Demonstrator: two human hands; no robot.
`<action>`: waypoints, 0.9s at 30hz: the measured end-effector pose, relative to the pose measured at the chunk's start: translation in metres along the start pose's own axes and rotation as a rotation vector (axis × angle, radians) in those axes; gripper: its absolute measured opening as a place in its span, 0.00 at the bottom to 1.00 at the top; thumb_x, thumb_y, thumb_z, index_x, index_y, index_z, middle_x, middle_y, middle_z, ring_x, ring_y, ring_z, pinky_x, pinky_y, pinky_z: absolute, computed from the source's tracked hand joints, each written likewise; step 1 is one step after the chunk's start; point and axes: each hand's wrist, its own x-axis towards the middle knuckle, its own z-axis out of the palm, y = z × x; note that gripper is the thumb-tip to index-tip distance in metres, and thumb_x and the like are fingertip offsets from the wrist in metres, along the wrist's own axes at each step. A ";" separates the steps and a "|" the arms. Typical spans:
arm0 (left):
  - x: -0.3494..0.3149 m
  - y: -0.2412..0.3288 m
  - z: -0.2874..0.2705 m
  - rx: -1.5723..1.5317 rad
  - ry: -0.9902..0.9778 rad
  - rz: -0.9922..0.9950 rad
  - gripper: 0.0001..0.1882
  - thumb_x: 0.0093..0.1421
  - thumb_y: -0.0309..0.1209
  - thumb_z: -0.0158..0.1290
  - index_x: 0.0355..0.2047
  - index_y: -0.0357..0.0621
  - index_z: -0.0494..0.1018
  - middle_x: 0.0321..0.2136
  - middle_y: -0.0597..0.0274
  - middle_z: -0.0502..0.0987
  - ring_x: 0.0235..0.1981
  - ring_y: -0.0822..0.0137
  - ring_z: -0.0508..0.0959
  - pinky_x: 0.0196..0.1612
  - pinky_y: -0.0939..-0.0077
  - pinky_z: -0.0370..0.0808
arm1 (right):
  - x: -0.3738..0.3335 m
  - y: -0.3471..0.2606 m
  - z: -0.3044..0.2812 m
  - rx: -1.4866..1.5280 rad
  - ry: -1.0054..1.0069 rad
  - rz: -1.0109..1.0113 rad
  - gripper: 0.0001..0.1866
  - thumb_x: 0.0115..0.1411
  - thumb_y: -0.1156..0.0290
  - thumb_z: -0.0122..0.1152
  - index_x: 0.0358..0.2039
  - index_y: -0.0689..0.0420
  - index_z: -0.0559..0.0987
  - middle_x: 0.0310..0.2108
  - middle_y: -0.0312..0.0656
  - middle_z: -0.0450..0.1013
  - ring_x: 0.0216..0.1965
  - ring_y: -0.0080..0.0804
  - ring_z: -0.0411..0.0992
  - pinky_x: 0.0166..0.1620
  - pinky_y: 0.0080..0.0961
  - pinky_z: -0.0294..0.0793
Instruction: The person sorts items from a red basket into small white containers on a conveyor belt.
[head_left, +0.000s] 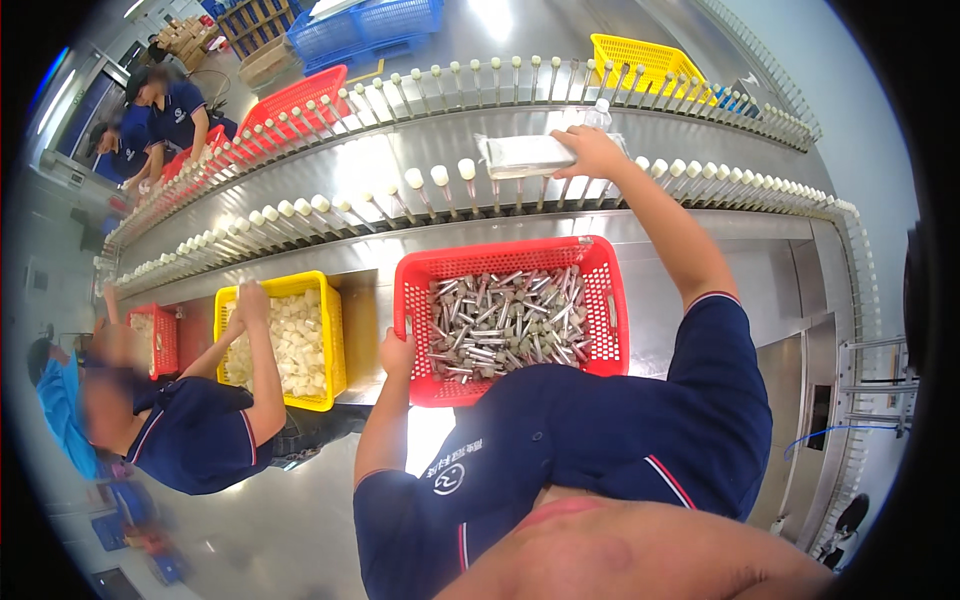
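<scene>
My right hand is stretched forward over the steel line, its fingers closed over the end of a white oblong pack in clear plastic wrap. Behind that hand a clear plastic bottle partly shows. At the left wall of a red basket, my left hand is closed on the rim. Inside the basket lies a heap of short metal rods with grey-green heads. Between basket and pack runs a row of upright metal stems topped with white caps.
A second row of capped stems curves along the far side. To my left stands a yellow basket of whitish pieces, with a co-worker reaching over it. More co-workers stand far left. Another yellow basket sits beyond the line.
</scene>
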 end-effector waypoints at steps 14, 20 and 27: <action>-0.009 0.019 -0.023 0.077 -0.039 -0.082 0.17 0.52 0.41 0.54 0.37 0.42 0.71 0.32 0.46 0.79 0.35 0.46 0.79 0.39 0.53 0.75 | 0.014 0.004 -0.062 -0.023 0.128 -0.026 0.43 0.41 0.44 0.68 0.56 0.53 0.70 0.49 0.47 0.70 0.52 0.45 0.67 0.55 0.40 0.62; -0.008 0.018 -0.018 0.109 -0.030 -0.072 0.18 0.52 0.43 0.54 0.38 0.43 0.72 0.32 0.46 0.79 0.35 0.47 0.79 0.40 0.53 0.75 | 0.022 -0.018 -0.025 0.045 0.045 -0.039 0.43 0.42 0.44 0.68 0.56 0.54 0.70 0.45 0.48 0.72 0.49 0.46 0.68 0.53 0.38 0.64; -0.009 0.013 -0.020 0.095 -0.035 -0.085 0.20 0.52 0.44 0.54 0.39 0.43 0.72 0.32 0.46 0.79 0.35 0.46 0.79 0.40 0.53 0.75 | -0.008 -0.002 -0.016 0.021 0.070 0.019 0.41 0.40 0.48 0.71 0.54 0.54 0.71 0.44 0.48 0.72 0.48 0.47 0.69 0.52 0.40 0.65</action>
